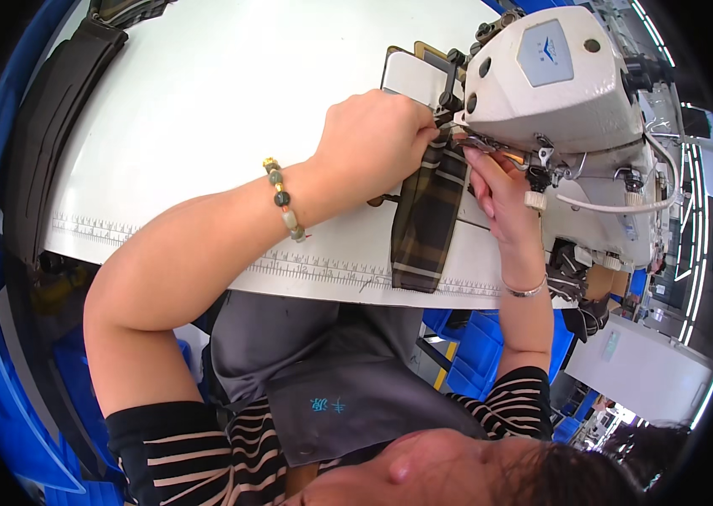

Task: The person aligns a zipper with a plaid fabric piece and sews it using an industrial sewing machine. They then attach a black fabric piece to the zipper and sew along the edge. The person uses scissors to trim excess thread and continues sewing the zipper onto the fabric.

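Note:
A strip of dark plaid fabric (424,228) runs from the sewing machine's (555,84) stitching area toward me, its near end lying over the table's front edge. Curled at the strip's far end is my left hand (378,139), its fingertips pressed together on the cloth beside the presser foot. On the other side of the strip, my right hand (500,185) reaches under the machine head. Its thumb and forefinger are pinched close to the needle area; what lies between them is hidden by metal parts. The needle itself cannot be made out.
The white tabletop (205,110) has a printed ruler (314,270) along its front edge. Dark fabric pieces (65,118) hang over its left side. Blue bins (475,354) stand below, and bundled dark cloth (572,274) lies right of my right forearm.

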`<state>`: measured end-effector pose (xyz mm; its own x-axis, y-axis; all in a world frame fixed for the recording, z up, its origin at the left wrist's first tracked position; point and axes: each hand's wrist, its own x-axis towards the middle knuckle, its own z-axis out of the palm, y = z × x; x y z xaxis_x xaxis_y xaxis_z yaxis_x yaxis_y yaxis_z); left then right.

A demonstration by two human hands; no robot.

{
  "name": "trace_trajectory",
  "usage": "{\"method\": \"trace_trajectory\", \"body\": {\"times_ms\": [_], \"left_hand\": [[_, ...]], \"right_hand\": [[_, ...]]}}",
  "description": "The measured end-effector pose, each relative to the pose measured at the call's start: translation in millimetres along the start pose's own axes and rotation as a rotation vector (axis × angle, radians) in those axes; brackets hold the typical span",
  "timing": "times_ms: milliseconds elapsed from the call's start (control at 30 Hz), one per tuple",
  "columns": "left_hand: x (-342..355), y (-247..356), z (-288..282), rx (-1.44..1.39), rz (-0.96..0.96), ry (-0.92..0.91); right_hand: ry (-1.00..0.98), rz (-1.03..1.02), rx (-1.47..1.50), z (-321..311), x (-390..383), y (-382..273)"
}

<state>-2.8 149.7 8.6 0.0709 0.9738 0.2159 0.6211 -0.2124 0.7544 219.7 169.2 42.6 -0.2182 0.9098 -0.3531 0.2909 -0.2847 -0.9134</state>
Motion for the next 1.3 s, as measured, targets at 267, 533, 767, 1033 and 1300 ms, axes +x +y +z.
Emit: {"method": "trace_trajectory", "body": {"times_ms": [267,533,767,1033,1300], "left_hand": [[2.2,0.5,4.5,-0.016,0.014,0.030],[1.6,1.1,8.9,-0.009,-0.004,0.039],[1.4,1.6,9.0,0.010,0.004,0.041],[1.3,1.4,9.8,0.026,0.013,0.041],[1.3,0.0,11.2,0.024,0.026,0.052]], "right_hand": [[0.062,-0.027,0.157,18.4,9.3,7.9],[0.090,-0.053,0.136,22.7,11.0,14.2],[0.105,-0.090,0.103,28.4,10.1,12.2],[0.090,-0.109,0.114,28.4,11.2,14.2],[0.069,-0.120,0.103,27.5,9.4,13.2]]}}
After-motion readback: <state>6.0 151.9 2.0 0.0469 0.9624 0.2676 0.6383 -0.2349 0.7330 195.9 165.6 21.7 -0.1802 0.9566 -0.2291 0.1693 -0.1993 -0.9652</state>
